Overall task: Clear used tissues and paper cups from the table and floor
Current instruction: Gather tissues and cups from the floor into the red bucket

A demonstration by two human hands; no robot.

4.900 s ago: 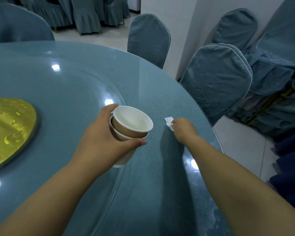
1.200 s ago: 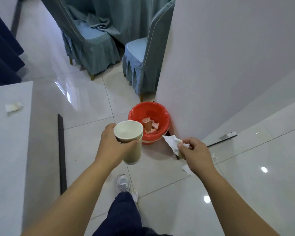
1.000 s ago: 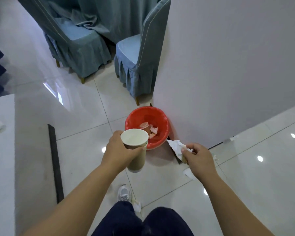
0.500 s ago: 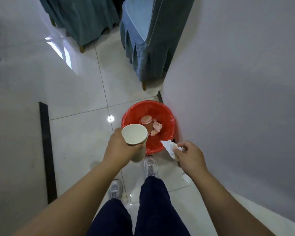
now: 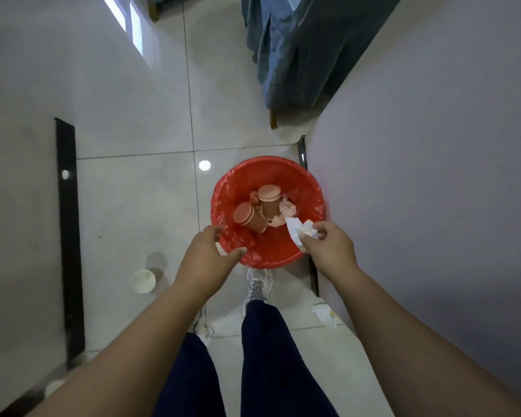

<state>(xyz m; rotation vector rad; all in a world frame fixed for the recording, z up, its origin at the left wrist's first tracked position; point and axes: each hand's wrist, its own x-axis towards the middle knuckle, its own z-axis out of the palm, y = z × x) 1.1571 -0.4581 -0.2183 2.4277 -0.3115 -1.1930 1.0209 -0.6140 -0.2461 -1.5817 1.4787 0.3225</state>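
Observation:
A red bin (image 5: 310, 188) stands on the floor against the wall. Two brown paper cups (image 5: 248, 218) lie inside it, along with crumpled tissues (image 5: 286, 210). My left hand (image 5: 206, 255) hovers over the bin's near-left rim, with the fingers spread and holding nothing. Over the near-right rim, my right hand (image 5: 328, 248) pinches a crumpled white tissue (image 5: 297, 231). A white paper cup (image 5: 143, 281) stands on the floor to the left of the bin. One used tissue (image 5: 325, 316) lies on the floor at the right and another tissue (image 5: 206, 331) by my left foot.
My legs and a white shoe (image 5: 257, 285) are just in front of the bin. A blue-covered chair (image 5: 295, 64) stands beyond it, beside the white wall (image 5: 433, 176) on the right. A black strip (image 5: 66, 236) runs along the floor at the left.
My left hand let go of the stacked cups and is now spread and holding nothing; one more cup lies in the bin. My view moved closer, over the bin. The right hand still holds the tissue.

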